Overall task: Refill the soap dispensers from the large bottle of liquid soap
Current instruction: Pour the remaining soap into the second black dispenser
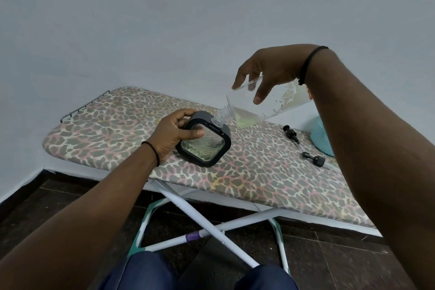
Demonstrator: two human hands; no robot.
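A square soap dispenser (204,143) with a black frame and clear patterned sides stands tilted on the ironing board (122,129). My left hand (174,135) grips its left side, thumb across the clear face. My right hand (266,70) holds a large clear bottle (266,103) from above, tipped down to the left. The bottle's threaded neck meets the opening on top of the dispenser. A little pale green soap pools in the bottle's lower shoulder. Two black pump heads (291,133) (314,159) lie on the board to the right.
The board has a leopard-print cover, a wire rest at its far left end and crossed white legs (211,226) below. A light blue object (322,136) sits at the right, partly behind my right arm. Bare wall lies behind; my knees are at the bottom.
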